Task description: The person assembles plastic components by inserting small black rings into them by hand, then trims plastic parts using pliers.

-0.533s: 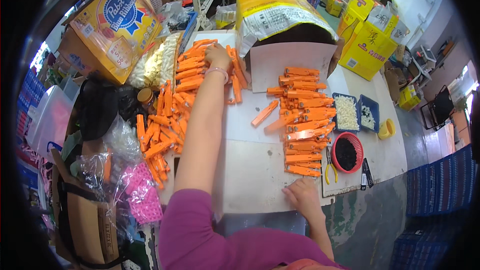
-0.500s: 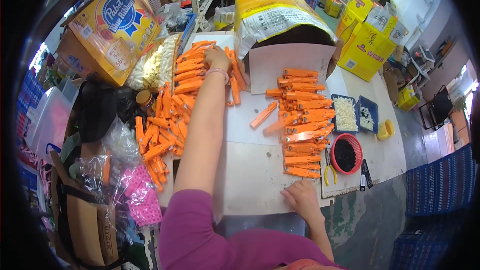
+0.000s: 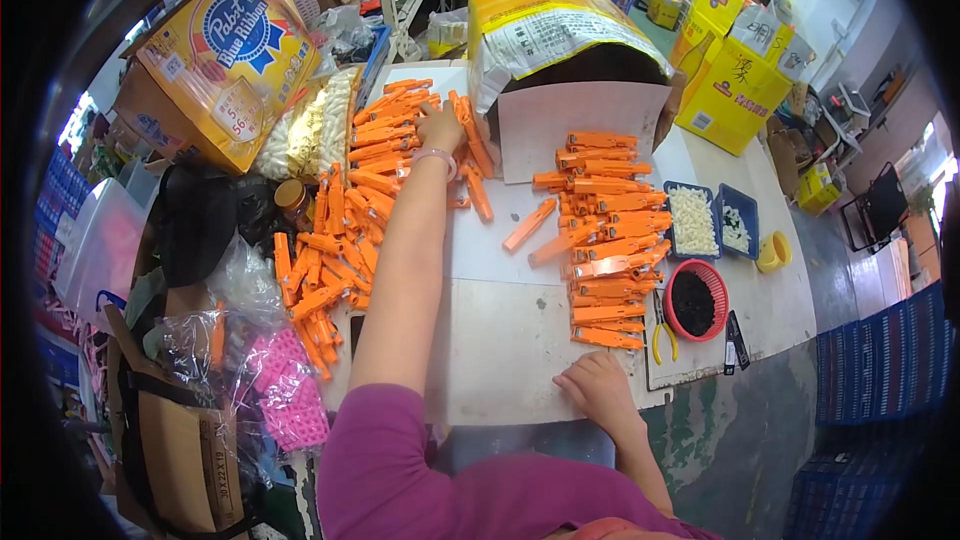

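Left hand (image 3: 440, 128) on orange pieces (image 3: 385, 150), far pile

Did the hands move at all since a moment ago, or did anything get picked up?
Hardly anything changed. The left hand is still stretched out onto the far orange pile, and the right hand still rests flat on the table near its edge. Nothing was picked up or let go. The neat orange stack and the red bowl stayed put.

Glossy orange plastic parts (image 3: 372, 180) on matt white board (image 3: 510, 340).
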Available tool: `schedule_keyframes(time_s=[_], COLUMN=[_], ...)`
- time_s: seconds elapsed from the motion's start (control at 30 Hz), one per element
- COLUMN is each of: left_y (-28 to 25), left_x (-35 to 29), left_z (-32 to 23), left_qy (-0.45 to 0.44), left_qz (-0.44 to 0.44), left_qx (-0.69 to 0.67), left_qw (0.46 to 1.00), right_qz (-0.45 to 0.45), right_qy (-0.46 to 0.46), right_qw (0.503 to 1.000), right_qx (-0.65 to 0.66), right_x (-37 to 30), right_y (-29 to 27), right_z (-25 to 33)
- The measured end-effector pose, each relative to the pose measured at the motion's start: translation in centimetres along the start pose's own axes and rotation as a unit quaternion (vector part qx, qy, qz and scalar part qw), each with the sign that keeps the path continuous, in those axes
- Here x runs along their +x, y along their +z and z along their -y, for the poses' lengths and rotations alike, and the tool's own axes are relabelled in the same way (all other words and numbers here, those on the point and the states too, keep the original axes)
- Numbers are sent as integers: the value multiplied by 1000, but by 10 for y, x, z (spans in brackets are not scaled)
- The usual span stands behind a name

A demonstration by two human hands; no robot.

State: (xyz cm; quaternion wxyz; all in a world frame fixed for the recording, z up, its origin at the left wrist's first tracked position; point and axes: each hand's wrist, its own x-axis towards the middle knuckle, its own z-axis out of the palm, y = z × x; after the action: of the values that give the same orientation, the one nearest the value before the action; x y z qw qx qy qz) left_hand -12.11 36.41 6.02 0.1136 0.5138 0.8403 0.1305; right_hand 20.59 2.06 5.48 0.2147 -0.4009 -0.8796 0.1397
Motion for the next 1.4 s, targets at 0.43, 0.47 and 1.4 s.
schedule_keyframes(time_s=[0.43, 0.47, 1.4], left_y=[12, 9, 88], left_x=[-39, -47, -412], left_z=[14, 16, 45], left_qy=[68, 109, 375], left_qz=[-118, -160, -119], left_qx=[-18, -24, -480], left_qw=[991, 981, 784], right_qz=[8, 6, -40], right_qy=[14, 16, 127], right_qw=[1000, 1000, 913], right_qx=[-5, -3, 385], right_x=[-21, -22, 4], right_y=[0, 0, 16], right_z=[9, 7, 36])
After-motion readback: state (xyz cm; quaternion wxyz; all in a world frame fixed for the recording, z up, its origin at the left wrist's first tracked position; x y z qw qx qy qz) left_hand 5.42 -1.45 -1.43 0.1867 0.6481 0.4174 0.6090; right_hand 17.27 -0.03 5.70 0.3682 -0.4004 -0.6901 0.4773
